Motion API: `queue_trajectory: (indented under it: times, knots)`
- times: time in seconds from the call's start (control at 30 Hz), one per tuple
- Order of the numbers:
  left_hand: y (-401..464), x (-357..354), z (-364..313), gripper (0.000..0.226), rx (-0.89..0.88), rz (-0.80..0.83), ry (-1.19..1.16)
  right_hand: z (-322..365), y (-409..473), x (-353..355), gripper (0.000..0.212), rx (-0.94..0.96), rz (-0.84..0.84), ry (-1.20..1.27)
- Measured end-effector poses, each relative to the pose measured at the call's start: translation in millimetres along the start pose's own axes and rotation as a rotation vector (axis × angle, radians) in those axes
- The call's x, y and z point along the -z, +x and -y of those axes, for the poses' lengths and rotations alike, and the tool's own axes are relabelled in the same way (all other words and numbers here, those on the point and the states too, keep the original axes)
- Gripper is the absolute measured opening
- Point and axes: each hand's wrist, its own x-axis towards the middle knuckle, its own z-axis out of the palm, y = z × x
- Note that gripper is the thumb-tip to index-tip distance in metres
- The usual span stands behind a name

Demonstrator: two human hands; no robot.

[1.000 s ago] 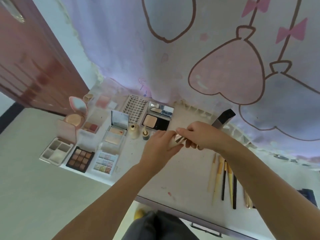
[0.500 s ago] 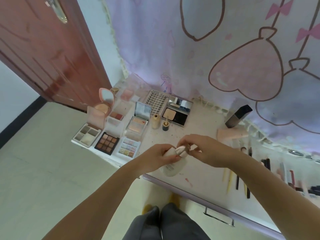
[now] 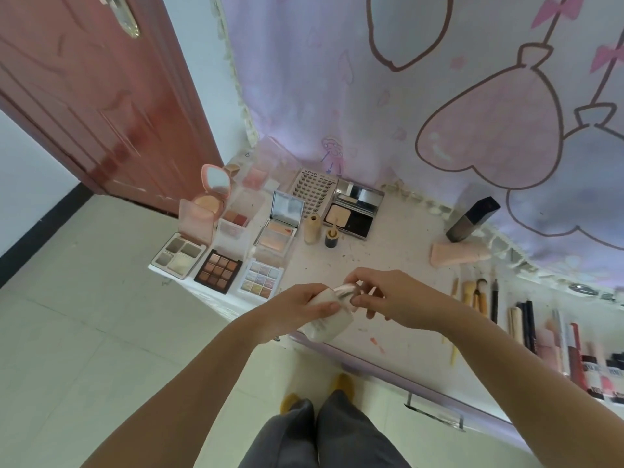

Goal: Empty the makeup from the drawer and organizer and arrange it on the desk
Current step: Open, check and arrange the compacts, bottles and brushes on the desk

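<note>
My left hand [image 3: 297, 309] grips a white makeup bottle [image 3: 329, 324] above the desk's [image 3: 398, 261] front edge. My right hand [image 3: 395, 298] pinches the bottle's silver cap [image 3: 346, 291]. Several open palettes lie at the desk's left end, among them a brown eyeshadow palette [image 3: 217, 271] and a pastel palette [image 3: 260, 281]. Behind them stand a pink mirror compact [image 3: 212, 194], a lash tray [image 3: 312, 194] and a black powder compact [image 3: 353, 212]. A small beige bottle [image 3: 311, 228] and its dark cap [image 3: 331, 238] stand mid-desk.
A pink tube [image 3: 459, 254] and a dark rectangular bottle [image 3: 472, 219] lie at the back right. Brushes and pencils [image 3: 479, 298] and lip products [image 3: 570, 346] line the right side. The drawer handle [image 3: 435, 415] shows below the desk edge. A red door [image 3: 84, 96] stands left.
Both hands drew the white bottle from over the desk's middle back to its front edge. My view swung right, showing more of the brushes and lip products.
</note>
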Motion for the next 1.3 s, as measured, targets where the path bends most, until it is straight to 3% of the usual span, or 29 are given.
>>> queue_trajectory:
  times: [0.13,0.3,0.43,0.6,0.8,1.03,1.13,1.2,1.3]
  knots:
    - [-5.8,18.0,29.0,0.04,0.079,0.034,-0.155,-8.0,3.4,16.3,0.02,0.023,-0.216,0.042]
    - [6.7,19.0,45.0,0.015,-0.064,-0.374,-0.26,-28.8,33.2,0.9,0.023,-0.169,-0.231,0.317]
    - [29.9,16.5,37.7,0.018,-0.136,-0.672,-0.047,-32.2,73.6,-32.3,0.026,-0.334,-0.312,0.647]
    - [59.5,17.8,37.5,0.019,-0.184,-0.867,0.024,-25.2,113.5,-54.1,0.019,-0.369,-0.429,0.667]
    - [78.9,11.8,38.7,0.027,-0.182,-0.903,-0.017,-29.5,134.9,-60.2,0.01,-0.323,-0.49,0.383]
    - [76.9,5.2,36.4,0.049,-0.152,-0.905,-0.018,-43.6,128.6,-54.8,0.03,-0.366,-0.477,0.454]
    - [68.1,-4.3,32.8,0.056,-0.284,-1.025,0.183,-58.9,105.2,-33.5,0.027,-0.37,-0.484,0.447]
    - [64.4,-20.7,22.7,0.046,-0.427,-1.104,0.316,-77.9,80.2,-10.4,0.021,-0.361,-0.512,0.397]
    - [82.4,-57.5,-1.9,0.034,-0.631,-0.918,0.426,-114.7,39.4,26.7,0.017,-0.396,-0.597,0.261]
